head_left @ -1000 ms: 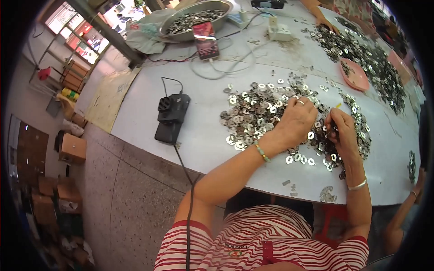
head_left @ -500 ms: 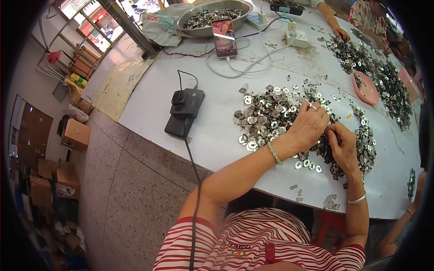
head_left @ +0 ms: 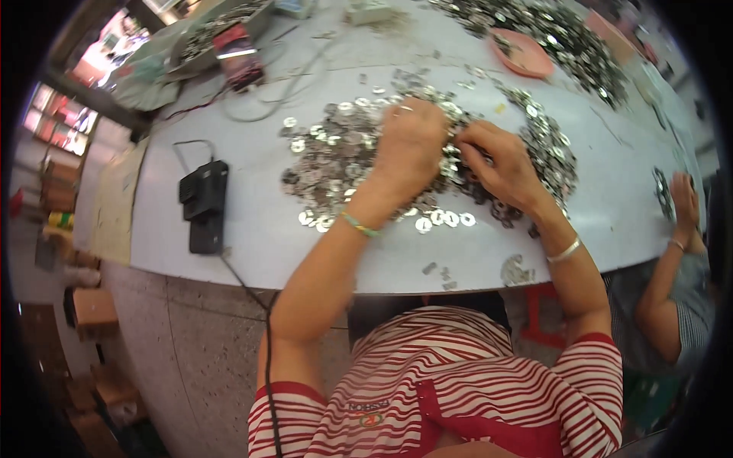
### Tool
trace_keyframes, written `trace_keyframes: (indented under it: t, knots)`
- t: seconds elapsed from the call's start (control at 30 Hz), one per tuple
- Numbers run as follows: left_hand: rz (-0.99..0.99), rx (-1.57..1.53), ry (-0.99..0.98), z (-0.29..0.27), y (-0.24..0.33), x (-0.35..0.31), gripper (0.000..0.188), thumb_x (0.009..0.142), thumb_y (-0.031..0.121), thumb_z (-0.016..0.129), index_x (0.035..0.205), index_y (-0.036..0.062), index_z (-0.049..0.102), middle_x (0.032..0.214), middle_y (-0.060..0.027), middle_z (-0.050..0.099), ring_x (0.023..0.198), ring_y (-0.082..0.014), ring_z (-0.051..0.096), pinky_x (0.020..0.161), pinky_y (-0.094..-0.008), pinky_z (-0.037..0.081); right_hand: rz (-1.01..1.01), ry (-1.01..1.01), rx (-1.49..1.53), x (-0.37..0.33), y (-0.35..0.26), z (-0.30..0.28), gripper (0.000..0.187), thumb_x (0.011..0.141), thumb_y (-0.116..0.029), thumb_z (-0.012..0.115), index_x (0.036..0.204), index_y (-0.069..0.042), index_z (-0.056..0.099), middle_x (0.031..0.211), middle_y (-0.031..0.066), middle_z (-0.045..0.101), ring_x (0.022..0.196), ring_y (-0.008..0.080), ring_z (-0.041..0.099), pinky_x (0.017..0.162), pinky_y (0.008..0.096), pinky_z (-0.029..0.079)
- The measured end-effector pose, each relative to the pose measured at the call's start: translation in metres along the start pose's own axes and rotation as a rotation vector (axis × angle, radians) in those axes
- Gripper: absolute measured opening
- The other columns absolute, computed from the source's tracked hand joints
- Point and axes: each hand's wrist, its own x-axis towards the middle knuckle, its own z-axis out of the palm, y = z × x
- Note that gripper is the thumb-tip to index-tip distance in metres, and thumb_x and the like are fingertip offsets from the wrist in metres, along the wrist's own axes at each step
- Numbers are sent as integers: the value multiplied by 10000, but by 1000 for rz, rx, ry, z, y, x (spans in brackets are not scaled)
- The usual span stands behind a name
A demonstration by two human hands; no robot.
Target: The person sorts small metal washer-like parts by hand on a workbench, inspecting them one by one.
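A broad pile of small flat metal pieces, shiny and many with a hole in the middle, covers the table before me. My left hand, with a ring and a beaded bracelet, is over the middle of it, fingers curled down and pressed together. Just to its right, my right hand is closed in a pinch of thumb and forefinger, a silver bangle on its wrist. Darker metal parts lie beneath it. Whatever either set of fingertips holds is hidden and blurred.
A black device with a cable sits at the left. Behind it are a phone and a metal basin of parts. A pink tray stands by another heap. At the right, another person's hand rests near the table edge.
The whole view has turned, shifting the table and pile leftward and up. My hands, close together at the fingertips before, are now slightly apart. Both stay closed over the pile.
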Motion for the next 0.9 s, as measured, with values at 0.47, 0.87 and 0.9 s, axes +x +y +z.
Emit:
trace_keyframes:
  t: [0.47,0.87,0.9]
  knots:
    - [-182,-393,38,-2,11,9,91,884,92,625,904,3,618,817,-116,616,755,-235,574,682,-345,467,-78,125,-51,-9,7,-4,89,819,-68,621,880,-6,606,915,119,621,883,307,591,783,405,468]
    - [-253,-538,43,-2,27,10,80,894,91,616,880,12,608,785,-110,620,649,-222,579,587,-336,460,254,72,278,-8,8,-7,228,846,-179,675,910,36,635,788,91,643,701,142,584,646,295,480]
    - [-310,-593,33,-3,28,10,98,908,109,617,896,13,622,786,-99,636,629,-187,591,572,-311,464,268,64,306,-8,10,-7,221,852,-175,666,910,37,636,763,73,631,690,121,564,638,283,472]
